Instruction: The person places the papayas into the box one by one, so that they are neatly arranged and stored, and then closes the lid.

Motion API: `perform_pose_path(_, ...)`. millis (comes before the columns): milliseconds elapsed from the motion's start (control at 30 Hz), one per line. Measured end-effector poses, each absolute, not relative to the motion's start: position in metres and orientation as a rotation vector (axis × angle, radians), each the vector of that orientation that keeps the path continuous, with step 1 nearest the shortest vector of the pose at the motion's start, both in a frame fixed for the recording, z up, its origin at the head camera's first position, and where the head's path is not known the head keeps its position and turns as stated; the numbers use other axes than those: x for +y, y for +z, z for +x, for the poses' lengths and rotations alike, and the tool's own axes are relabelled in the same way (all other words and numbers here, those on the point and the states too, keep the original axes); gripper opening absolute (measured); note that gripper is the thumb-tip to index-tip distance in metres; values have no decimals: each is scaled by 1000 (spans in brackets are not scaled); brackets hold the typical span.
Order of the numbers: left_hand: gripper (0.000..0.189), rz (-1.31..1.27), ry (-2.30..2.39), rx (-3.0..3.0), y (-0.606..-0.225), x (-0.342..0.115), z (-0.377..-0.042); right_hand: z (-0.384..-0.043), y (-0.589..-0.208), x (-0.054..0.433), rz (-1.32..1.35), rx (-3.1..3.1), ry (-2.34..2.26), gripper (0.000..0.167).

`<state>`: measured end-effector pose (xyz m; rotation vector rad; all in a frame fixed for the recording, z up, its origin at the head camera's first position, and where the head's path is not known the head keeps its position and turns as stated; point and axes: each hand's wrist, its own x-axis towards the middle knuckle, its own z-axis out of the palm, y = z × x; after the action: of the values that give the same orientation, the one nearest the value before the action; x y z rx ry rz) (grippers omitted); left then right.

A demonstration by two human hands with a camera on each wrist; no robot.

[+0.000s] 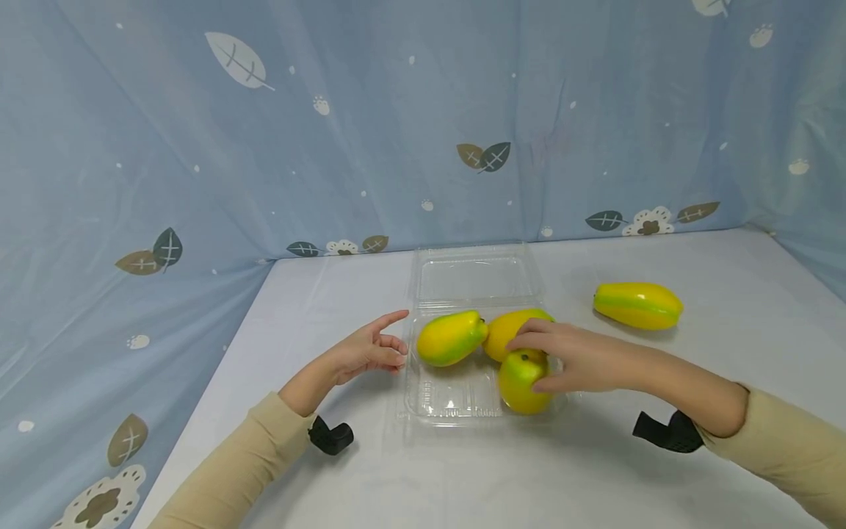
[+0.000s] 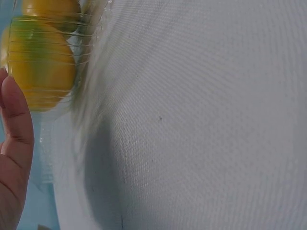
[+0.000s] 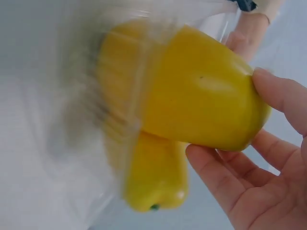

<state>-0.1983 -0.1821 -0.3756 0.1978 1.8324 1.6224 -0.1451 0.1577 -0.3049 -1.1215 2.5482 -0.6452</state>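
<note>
A clear plastic clamshell box (image 1: 449, 400) lies with its lid folded back, and three yellow-green papayas are in its base. My right hand (image 1: 581, 358) grips the front papaya (image 1: 522, 386) between thumb and fingers at the box's right side. In the right wrist view that papaya (image 3: 206, 91) stands tilted, its lower part behind the clear wall. Behind it lies a second papaya (image 1: 505, 330), partly covered by my fingers. The third papaya (image 1: 449, 339) rests at the left. My left hand (image 1: 370, 349) holds nothing, beside the box's left rim, index finger extended; contact is unclear.
A further papaya (image 1: 637, 306) lies on the white table (image 1: 463, 477), to the right of the box. The open lid (image 1: 477, 279) reaches toward the blue leaf-patterned curtain (image 1: 396, 110) at the back. Black straps (image 1: 670, 432) are by both wrists.
</note>
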Motion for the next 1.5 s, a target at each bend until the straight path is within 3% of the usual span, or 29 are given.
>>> perform_pose_path(367, 81, 211, 1623, 1832, -375, -183, -199, -146, -320, 185, -1091, 2598, -749, 46)
perform_pose_path(1500, 82, 189, 1636, 1826, -374, -181, -196, -141, -326, 197, -1030, 2543, -779, 51)
